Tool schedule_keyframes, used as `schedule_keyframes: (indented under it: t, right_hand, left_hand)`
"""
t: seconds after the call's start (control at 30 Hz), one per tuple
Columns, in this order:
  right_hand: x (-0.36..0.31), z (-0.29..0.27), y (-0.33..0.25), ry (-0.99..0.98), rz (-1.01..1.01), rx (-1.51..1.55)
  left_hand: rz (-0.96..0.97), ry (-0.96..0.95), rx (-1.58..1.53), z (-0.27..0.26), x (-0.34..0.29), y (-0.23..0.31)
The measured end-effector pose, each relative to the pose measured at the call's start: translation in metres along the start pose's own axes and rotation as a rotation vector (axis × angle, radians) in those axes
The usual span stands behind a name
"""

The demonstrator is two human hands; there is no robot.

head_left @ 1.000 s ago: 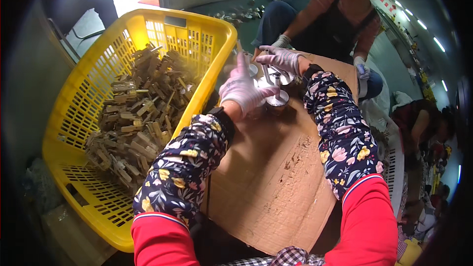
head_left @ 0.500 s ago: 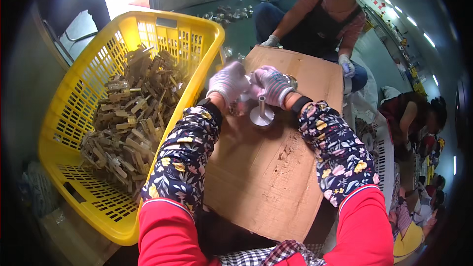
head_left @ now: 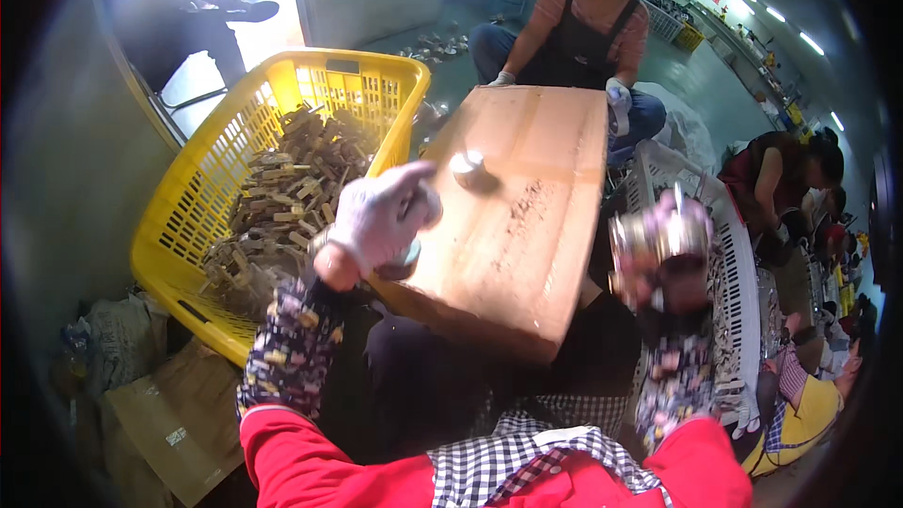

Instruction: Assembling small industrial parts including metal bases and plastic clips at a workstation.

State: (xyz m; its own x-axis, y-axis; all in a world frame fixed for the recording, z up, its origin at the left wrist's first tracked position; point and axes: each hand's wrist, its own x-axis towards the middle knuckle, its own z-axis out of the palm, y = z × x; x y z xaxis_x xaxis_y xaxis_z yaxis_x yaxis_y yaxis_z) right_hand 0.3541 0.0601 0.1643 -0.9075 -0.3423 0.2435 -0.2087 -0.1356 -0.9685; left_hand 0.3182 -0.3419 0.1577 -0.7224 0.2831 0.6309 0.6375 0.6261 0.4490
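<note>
While board point(head_left: 527, 226) intervenes, yellow basket point(head_left: 235, 188) flanks left hand point(head_left: 376, 216).

- The right hand point(head_left: 658, 249), beside the wooden board point(head_left: 513, 216), is motion-blurred; its shiny metal piece point(head_left: 649, 233) has unclear shape.
- The left hand point(head_left: 376, 216) covers something at the board's left edge.

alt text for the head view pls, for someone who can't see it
A person's gloved left hand rests at the edge of a wooden board on their lap, while the blurred right hand holds a shiny metal part over a white basket. A yellow basket of wooden pieces sits left.
</note>
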Motion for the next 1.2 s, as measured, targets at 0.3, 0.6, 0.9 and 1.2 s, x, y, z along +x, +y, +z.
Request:
schedule_keyframes:
  t: [0.3,0.6,0.9,1.2]
  right_hand:
    - [-0.197,0.076,0.098,0.375,0.204,-0.028]
    - [-0.175,0.122,0.145,0.394,0.807,0.961]
    - [-0.181,0.117,0.168,0.683,0.687,0.910]
    - [-0.181,0.113,0.149,0.842,0.154,0.870]
  left_hand:
    - [-0.493,0.168,-0.877,-0.064,-0.069,0.025]
    - [-0.639,0.253,-0.897,-0.084,-0.075,0.052]
    - [-0.701,0.056,-0.944,-0.043,-0.058,0.050]
    - [-0.775,0.044,-1.100,-0.011,-0.045,0.063]
